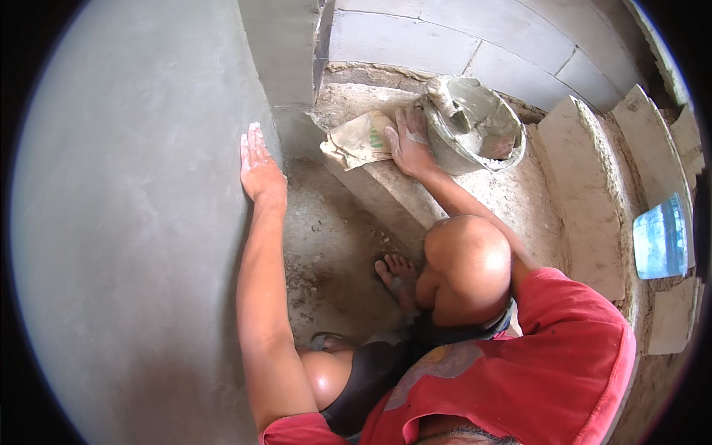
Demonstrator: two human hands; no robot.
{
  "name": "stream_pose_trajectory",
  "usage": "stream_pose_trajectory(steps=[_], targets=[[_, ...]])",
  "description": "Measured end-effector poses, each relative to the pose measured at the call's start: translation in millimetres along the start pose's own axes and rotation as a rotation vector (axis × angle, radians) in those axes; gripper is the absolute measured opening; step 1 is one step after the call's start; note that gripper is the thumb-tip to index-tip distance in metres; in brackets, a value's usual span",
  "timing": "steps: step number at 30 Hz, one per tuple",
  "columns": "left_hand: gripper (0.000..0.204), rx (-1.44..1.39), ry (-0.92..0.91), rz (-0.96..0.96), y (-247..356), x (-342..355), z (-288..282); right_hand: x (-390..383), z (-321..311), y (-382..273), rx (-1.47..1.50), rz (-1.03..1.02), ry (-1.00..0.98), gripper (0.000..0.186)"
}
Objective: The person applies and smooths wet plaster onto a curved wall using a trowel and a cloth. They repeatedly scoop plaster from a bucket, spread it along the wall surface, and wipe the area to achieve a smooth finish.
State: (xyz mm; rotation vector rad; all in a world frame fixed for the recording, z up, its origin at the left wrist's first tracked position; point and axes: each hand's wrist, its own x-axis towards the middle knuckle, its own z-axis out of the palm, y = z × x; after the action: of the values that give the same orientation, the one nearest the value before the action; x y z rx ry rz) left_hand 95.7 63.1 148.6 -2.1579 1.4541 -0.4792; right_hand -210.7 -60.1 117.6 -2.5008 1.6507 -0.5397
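Observation:
My left hand lies against the smooth grey plastered wall, close to its corner edge. Its fingers are stretched out, and pale residue coats their tips. My right hand rests on the concrete step, fingers extended and thumb apart. That thumb touches a folded, cream-coloured piece of sack with a green print. Right beside the fingers stands a bucket smeared with grey mortar, with wet mix and a reddish-brown piece inside. Whether the fingers touch the bucket, I cannot tell.
Rough concrete stairs rise on the right, with a translucent blue tub on them. Pale block wall closes off the back. Crumbs of mortar litter the floor around my bare foot. My bent knee stands near the right forearm.

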Motion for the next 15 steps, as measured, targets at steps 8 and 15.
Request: stream_pose_trajectory(steps=[8, 15], targets=[[0.076, -0.006, -0.022, 0.040, 1.1, 9.0, 10.1, -35.2, 0.5, 30.5, -0.151, 0.106, 0.011, 0.080], [0.069, 0.034, 0.003, 0.009, 4.6, 8.4, 12.1, -113.7, -40.4, 105.4, -0.319, 0.154, 0.155, 0.072]])
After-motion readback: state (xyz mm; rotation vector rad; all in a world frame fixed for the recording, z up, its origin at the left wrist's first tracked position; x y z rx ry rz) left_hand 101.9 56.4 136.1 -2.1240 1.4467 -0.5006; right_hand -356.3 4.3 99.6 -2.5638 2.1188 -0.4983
